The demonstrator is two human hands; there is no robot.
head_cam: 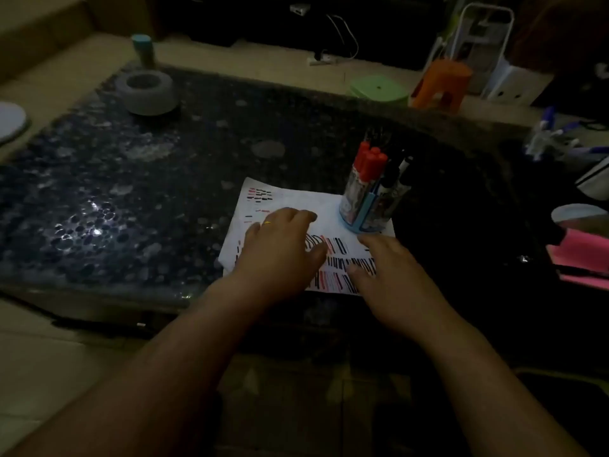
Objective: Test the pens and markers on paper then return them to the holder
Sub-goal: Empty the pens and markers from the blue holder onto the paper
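A white sheet of paper [290,201] covered with black and red test strokes lies on the dark patterned table. On its far right corner stands a light blue pen holder [369,206] filled with red-capped markers [370,161] and black pens [397,174]. My left hand [280,249], with a ring on one finger, lies flat on the left half of the paper. Beside it my right hand [392,278] rests palm down on the paper's near right part, fingers relaxed, just in front of the holder. Neither hand holds anything.
A grey round bowl-like object [146,90] sits at the table's far left, a teal-capped bottle [143,49] behind it. Green [379,90] and orange [441,84] stools stand on the floor beyond. Pink paper [580,258] and a white cup [576,214] lie at the right.
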